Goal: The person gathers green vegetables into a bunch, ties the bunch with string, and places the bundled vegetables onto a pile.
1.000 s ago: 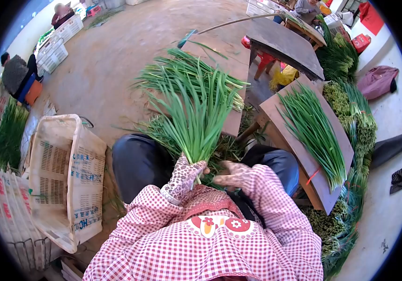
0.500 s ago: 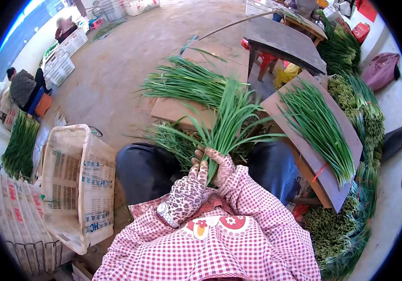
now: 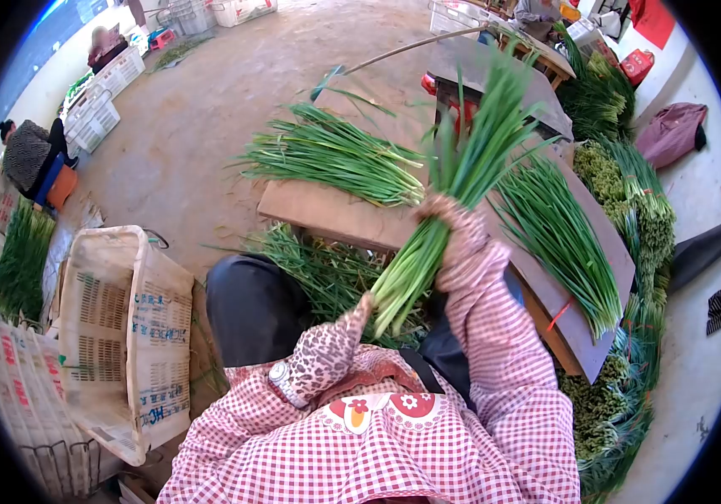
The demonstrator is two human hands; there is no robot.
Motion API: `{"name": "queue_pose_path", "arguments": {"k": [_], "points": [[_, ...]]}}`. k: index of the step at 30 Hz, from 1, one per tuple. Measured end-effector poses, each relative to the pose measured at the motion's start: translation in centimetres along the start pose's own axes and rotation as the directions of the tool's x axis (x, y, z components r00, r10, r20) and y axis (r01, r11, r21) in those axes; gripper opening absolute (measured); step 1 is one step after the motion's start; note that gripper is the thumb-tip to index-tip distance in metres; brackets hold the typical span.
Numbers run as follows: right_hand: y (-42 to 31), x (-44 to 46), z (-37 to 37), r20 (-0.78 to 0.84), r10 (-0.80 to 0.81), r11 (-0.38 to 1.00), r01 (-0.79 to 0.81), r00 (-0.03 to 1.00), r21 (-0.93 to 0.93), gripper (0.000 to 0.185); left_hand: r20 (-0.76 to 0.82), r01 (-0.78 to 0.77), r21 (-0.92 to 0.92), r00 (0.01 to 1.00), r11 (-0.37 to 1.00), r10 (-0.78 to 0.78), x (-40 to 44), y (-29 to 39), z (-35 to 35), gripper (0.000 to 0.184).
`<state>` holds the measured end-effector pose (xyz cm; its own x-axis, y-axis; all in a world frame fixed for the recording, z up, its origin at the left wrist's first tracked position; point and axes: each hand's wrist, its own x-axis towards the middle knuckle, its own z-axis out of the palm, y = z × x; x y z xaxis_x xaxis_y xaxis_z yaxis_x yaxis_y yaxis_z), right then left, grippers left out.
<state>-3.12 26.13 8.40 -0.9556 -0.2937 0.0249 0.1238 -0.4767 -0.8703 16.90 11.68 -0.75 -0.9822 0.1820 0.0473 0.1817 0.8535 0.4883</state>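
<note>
Greens [image 3: 411,265] are slanting through the air in front of the person, leaf tips pointing far and right, pale stems near. The right hand [image 3: 455,217] is wrapping its grip firmly around the middle of this bunch, probably because a hold there is binding the stems while letting the leaves spread. The left hand [image 3: 318,357] is resting low, its fingertips [image 3: 365,311] at the stem ends, seemingly placed for steadying them; I cannot tell whether that grip is pinching any.

On the far table [image 3: 327,206] a looser pile [image 3: 335,160] is lying with stems to the right, likely for easy reaching. Another bunch [image 3: 558,244] is lying on the right table [image 3: 586,354], stems near, a red tie [image 3: 560,315] showing beside it. Scraps [image 3: 318,265] are lying near the far table.
</note>
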Motion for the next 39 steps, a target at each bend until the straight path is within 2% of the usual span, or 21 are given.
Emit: {"name": "queue_pose_path", "arguments": {"k": [1,3,5,8,9,11,13,14,15,17,19,21,23,24,27,28,29,31,34,37,39], "points": [[-1.4,1.4,-0.4,0.007,-0.062,0.998,0.062,0.998,-0.01,0.018,0.041,-0.106,-0.032,0.993,0.994,0.107,-0.3,-1.7,1.7,0.054],[-4.4,3.4,-0.2,0.031,-0.113,0.992,0.115,0.993,-0.054,0.019,0.201,0.157,-0.16,0.972,0.975,-0.124,0.0,0.0,-0.5,0.04],[-4.3,4.9,0.3,-0.045,-0.154,0.987,0.151,0.987,-0.064,0.021,0.182,0.133,-0.118,0.977,0.984,-0.11,0.4,-0.3,-0.9,0.044],[-3.4,5.9,1.4,0.115,-0.309,0.783,0.321,0.944,-0.532,0.022,0.062,0.038,-0.212,0.998,0.977,-0.025,1.7,-0.5,-2.3,0.047],[-1.5,7.0,0.4,0.235,-0.353,0.626,0.416,0.906,-0.66,0.028,0.062,0.035,-0.209,0.998,0.977,-0.022,2.1,-0.4,-2.8,0.047],[1.8,6.8,0.6,0.301,-0.381,0.579,0.48,0.874,-0.659,0.042,0.015,0.094,-0.442,0.995,0.892,-0.097,3.2,0.0,-3.8,0.05],[6.9,7.3,0.3,0.21,-0.365,0.709,0.417,0.907,-0.569,0.055,0.013,0.093,-0.442,0.995,0.892,-0.098,4.2,-0.4,-4.6,0.058],[7.3,7.6,-0.1,0.13,-0.234,0.658,0.255,0.964,-0.708,0.055,-0.051,0.072,-0.56,0.991,0.826,-0.121,4.8,-1.2,-4.5,0.066],[6.6,7.7,0.8,0.12,-0.229,0.665,0.245,0.966,-0.706,0.055,-0.109,0.044,-0.669,0.982,0.742,-0.156,5.4,-1.7,-4.6,0.075],[4.6,7.9,2.7,0.114,0.131,0.637,0.005,0.985,-0.771,0.057,-0.129,0.051,-0.822,0.954,0.567,-0.272,7.7,-1.0,-6.4,0.085],[-0.2,4.7,8.0,0.149,0.255,0.601,-0.036,0.955,-0.799,0.06,-0.096,-0.017,-0.976,0.929,0.218,-0.358,10.1,-0.1,-8.2,0.081],[5.4,5.8,5.8,0.461,0.249,0.543,0.271,0.852,-0.795,0.066,0.002,-0.047,-0.992,0.923,-0.118,-0.384,12.2,-1.3,-7.2,0.066],[6.2,4.3,4.0,0.494,0.285,0.516,0.302,0.821,-0.801,0.067,0.087,-0.061,-0.928,0.923,-0.367,-0.375,12.4,-3.1,-5.7,0.047],[5.7,2.9,3.8,0.536,0.32,0.489,0.349,0.781,-0.8,0.068,-0.117,-0.179,-0.98,0.87,-0.086,-0.478,12.1,-2.5,-4.6,0.036],[3.0,-0.9,3.7,0.644,0.436,0.428,0.485,0.628,-0.763,0.074,-0.117,-0.3,-0.748,0.938,-0.592,-0.326,9.8,-3.3,-3.2,0.028],[0.9,-1.0,3.1,0.586,0.584,0.434,0.395,0.561,-0.81,0.078,-0.211,-0.389,-0.752,0.907,-0.532,-0.366,9.1,-2.6,-3.8,0.025],[-1.3,-1.1,2.3,0.565,0.648,0.598,0.119,0.51,-0.792,0.072,-0.383,-0.431,-0.687,0.899,-0.585,-0.211,9.4,-4.3,-3.3,0.021],[-0.3,-1.7,-1.1,0.447,0.512,0.722,-0.087,0.734,-0.686,0.054,-0.304,-0.513,-0.651,0.851,-0.559,-0.427,8.0,-4.3,-4.9,0.021],[1.2,-3.6,-6.8,0.219,0.155,0.968,-0.104,0.963,-0.228,0.056,-0.393,-0.574,-0.636,0.816,-0.515,-0.424,8.2,-5.8,-6.2,0.023],[3.7,-6.1,-8.1,-0.023,-0.072,0.994,0.074,0.997,0.076,0.062,-0.407,-0.668,-0.566,0.736,-0.483,-0.542,10.0,-2.9,-8.1,0.022],[4.7,-6.9,-7.2,-0.135,-0.255,0.957,0.27,0.957,0.107,0.061,-0.5,-0.647,-0.588,0.763,-0.485,-0.411,11.1,-2.0,-8.1,0.028]]}}
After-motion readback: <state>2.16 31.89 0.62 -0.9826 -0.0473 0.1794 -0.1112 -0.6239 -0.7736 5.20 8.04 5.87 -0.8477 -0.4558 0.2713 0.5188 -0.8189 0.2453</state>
